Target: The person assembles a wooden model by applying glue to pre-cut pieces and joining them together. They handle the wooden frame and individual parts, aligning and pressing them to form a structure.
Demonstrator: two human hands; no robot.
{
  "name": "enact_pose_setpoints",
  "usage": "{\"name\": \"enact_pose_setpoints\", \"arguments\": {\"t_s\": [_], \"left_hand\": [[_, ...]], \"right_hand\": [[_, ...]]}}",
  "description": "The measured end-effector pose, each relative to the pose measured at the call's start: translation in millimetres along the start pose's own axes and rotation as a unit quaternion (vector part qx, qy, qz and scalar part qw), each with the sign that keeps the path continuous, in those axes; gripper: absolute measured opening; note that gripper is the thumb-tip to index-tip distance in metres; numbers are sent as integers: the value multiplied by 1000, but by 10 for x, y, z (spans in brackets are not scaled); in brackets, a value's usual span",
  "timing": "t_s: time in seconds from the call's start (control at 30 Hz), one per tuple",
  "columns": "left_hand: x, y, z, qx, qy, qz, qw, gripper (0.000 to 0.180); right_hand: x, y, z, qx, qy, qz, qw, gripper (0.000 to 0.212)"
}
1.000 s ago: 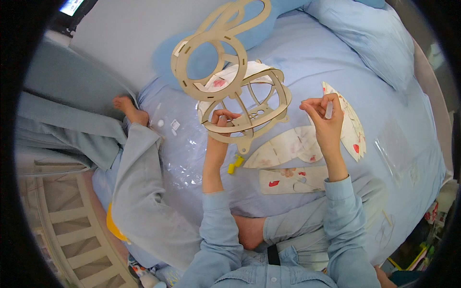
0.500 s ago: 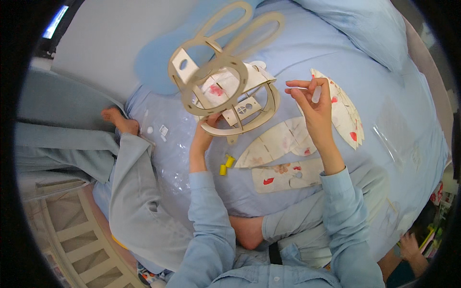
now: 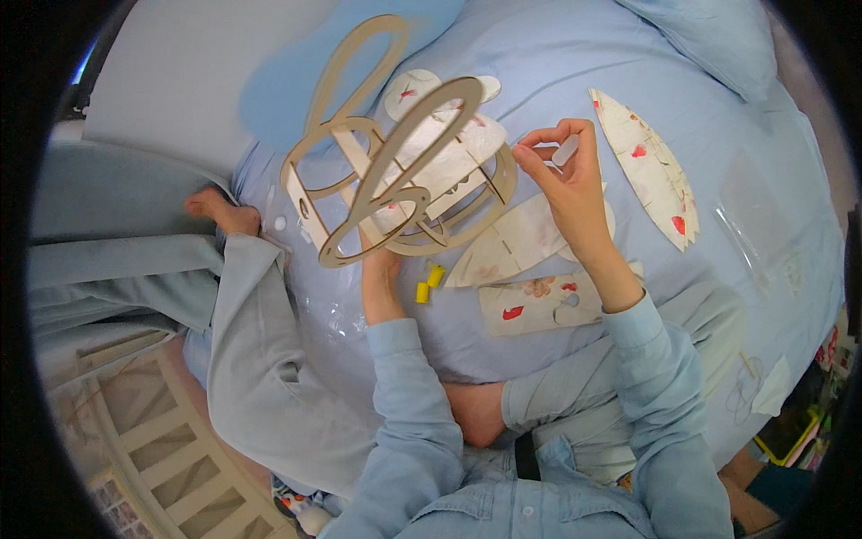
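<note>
A pale wooden lantern-like frame (image 3: 404, 130), with two long ear-shaped loops and rings joined by slats, is held up tilted above the bed. My left hand (image 3: 384, 269) grips it from below, its fingers mostly hidden behind the wood. My right hand (image 3: 579, 189) is raised at the frame's right side, fingers curled around a small translucent white tube (image 3: 565, 150). Its thumb and index fingertips come up close to the frame's ring; I cannot tell if they touch it. White panels with red and floral patterns cover part of the frame.
Patterned leaf-shaped panels (image 3: 642, 157) and a strip (image 3: 516, 312) lie on the blue sheet. Two yellow spools (image 3: 423, 292) sit near my left wrist. Clear plastic bags (image 3: 750, 229) lie at right. Another person's legs (image 3: 135, 269) stretch in from the left.
The frame has turned and tilted in my left hand, its ears swinging left and nearer. My right hand has moved slightly left and up, toward the frame's ring, still with the tube.
</note>
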State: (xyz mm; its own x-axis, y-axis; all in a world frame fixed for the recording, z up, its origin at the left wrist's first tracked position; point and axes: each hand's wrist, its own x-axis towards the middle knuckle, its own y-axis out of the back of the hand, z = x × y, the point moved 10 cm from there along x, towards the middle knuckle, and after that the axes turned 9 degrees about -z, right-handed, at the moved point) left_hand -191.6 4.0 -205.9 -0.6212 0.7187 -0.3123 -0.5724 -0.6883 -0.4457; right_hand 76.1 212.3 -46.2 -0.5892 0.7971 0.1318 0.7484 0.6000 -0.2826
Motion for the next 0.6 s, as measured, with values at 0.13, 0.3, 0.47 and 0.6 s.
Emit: {"name": "enact_pose_setpoints", "arguments": {"t_s": [0.13,0.3,0.47,0.6], "left_hand": [[-299,-41,160,92,-17,-23,995,45],[-1032,-107,258,26,-38,188,981,37],[-1931,-1637,1160,526,-331,168,765,31],[-1839,-2445,948,693,-355,18,627,31]], "right_hand": [[-28,-78,49,48,-49,3,998,42],[-57,-131,23,65,-45,-6,997,40],[-48,-234,43,60,-55,-17,997,38],[-37,-232,119,43,-75,1,996,37]]}}
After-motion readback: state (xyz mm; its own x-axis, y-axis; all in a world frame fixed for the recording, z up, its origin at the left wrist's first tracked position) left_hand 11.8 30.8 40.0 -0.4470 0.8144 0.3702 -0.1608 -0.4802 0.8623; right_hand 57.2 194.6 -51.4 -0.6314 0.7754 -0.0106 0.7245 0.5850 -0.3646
